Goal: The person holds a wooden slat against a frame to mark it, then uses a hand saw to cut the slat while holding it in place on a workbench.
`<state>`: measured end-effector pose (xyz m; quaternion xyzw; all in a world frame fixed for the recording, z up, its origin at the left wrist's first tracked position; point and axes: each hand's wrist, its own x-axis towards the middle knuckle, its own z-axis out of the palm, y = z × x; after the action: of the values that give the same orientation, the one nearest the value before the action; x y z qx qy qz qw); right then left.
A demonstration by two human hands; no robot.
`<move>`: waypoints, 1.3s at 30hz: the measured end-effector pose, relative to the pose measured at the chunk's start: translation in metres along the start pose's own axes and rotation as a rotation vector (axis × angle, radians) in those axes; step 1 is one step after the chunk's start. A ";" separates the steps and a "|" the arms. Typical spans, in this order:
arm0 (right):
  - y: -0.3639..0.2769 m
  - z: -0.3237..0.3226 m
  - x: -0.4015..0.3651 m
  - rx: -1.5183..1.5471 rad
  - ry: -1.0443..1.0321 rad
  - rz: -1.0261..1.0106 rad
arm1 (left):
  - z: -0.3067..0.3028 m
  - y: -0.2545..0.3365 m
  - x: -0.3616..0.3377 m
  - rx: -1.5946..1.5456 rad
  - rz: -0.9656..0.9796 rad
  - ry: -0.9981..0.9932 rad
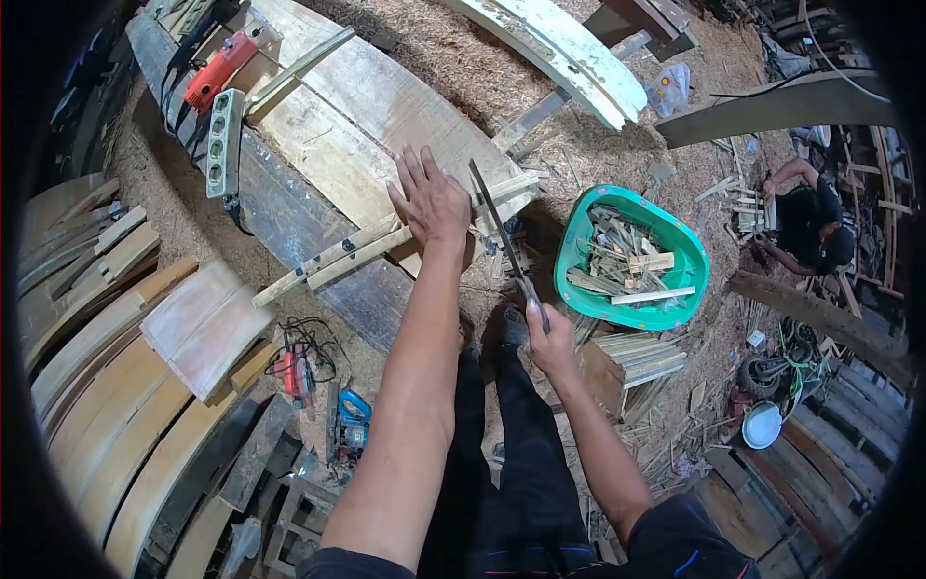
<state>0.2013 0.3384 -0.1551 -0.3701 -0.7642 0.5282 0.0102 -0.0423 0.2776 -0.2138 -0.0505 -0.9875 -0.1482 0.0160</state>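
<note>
My left hand (434, 201) lies with its fingers stretched over the near end of a workbench (362, 82), pressing down on narrow wooden strips (371, 238). The strips run slantwise across the bench, with dark clamp-like pieces (348, 245) on them. My right hand (552, 340) is closed round the handle of a handsaw (496, 214). Its long dark blade points up and away, crossing the strips in this view just right of my left hand.
A green tub (702, 253) of wood offcuts stands at the right. On the bench lie a red power tool (222, 68) and a power strip (225, 145). Curved boards (116, 415) are stacked at left. Another person (805, 222) crouches at far right. Shavings cover the floor.
</note>
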 end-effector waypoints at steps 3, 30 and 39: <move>-0.002 0.002 0.007 0.015 0.006 -0.013 | -0.001 0.001 0.001 0.027 -0.005 -0.010; 0.030 -0.006 -0.012 0.012 -0.061 0.034 | 0.003 0.000 -0.003 0.085 0.001 0.047; 0.015 0.006 0.019 0.033 -0.045 -0.039 | 0.002 0.001 -0.002 0.064 -0.015 0.021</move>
<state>0.1936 0.3470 -0.1769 -0.3430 -0.7624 0.5487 0.0093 -0.0401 0.2789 -0.2152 -0.0413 -0.9919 -0.1170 0.0267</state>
